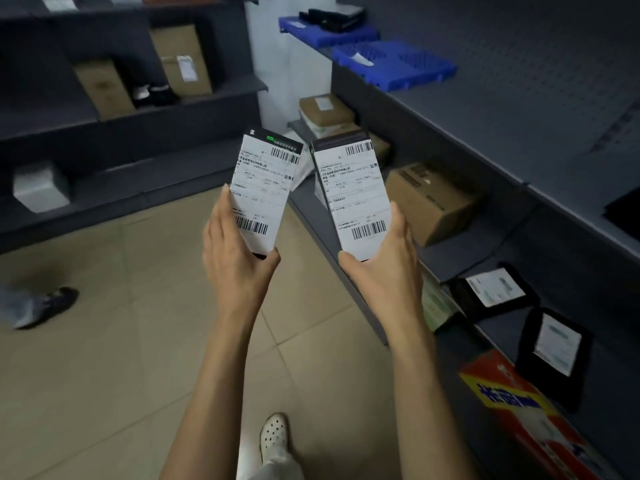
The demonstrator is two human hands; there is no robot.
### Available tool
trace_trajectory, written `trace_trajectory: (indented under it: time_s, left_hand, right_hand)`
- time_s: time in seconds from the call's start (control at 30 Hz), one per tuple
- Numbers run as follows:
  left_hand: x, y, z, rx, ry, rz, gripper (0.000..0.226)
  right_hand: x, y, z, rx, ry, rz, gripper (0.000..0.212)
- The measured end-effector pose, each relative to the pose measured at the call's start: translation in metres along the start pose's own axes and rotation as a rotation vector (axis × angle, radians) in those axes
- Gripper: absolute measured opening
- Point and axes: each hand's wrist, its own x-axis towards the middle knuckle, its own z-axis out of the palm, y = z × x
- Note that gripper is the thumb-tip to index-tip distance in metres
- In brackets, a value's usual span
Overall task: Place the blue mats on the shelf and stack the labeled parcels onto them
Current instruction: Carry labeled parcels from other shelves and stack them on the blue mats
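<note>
The biggest risk, as I judge it, lies at the upper right of the frame, where the nearer blue mat (pixel 394 64) juts past the edge of the top shelf (pixel 491 109); a parcel set near that overhang could tip the mat and slide off; the farther blue mat (pixel 329 31) already carries dark items, so room there looks tight. A lesser risk is in the grips: the left hand (pixel 235 251) clamps the left parcel (pixel 263 188) by its lower end only, thumb at the bottom corner and fingers along the left edge, while the right hand (pixel 381 258) holds the right parcel (pixel 349 195) the same way, thumb under the bottom and fingers up the right side; both parcels tilt upward and stand close together in mid-frame, not touching as far as I can tell, so lifting them high to the mats could let one pivot or slip; they could also knock together.

The room is a narrow storeroom with dark grey shelving along the left and right; the floor (pixel 104 358) is beige tile; cardboard boxes (pixel 429 202) sit on lower shelves at centre right; black labelled packets (pixel 491 289) lean at lower right; another person's shoe (pixel 59 299) shows at the left edge.
</note>
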Motion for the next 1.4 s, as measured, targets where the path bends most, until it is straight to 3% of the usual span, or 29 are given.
trace_trajectory:
  time_s: [0.27,0.57,0.93,1.13,1.4]
  left_hand:
    - [0.181,-0.061,0.032,0.046,0.056,-0.001,0.108]
    - [0.331,-0.071,0.137,0.004,0.003,0.005,0.110]
    - [0.562,-0.046,0.293,-0.030,0.044,0.053,0.110]
    - [0.644,-0.054,0.365,-0.052,-0.054,0.010,0.113]
    - [0.785,-0.051,0.460,-0.148,-0.191,0.134,0.108]
  right_hand:
    - [0.152,-0.093,0.107,0.127,-0.026,-0.088,0.099]
    - [0.328,-0.100,0.152,0.145,0.002,-0.060,0.096]
    - [0.617,-0.119,0.189,0.143,0.021,-0.160,0.100]
    - [0.720,-0.111,0.215,0.109,0.015,-0.103,0.101]
    - [0.865,-0.112,0.251,0.032,0.133,0.009,0.104]
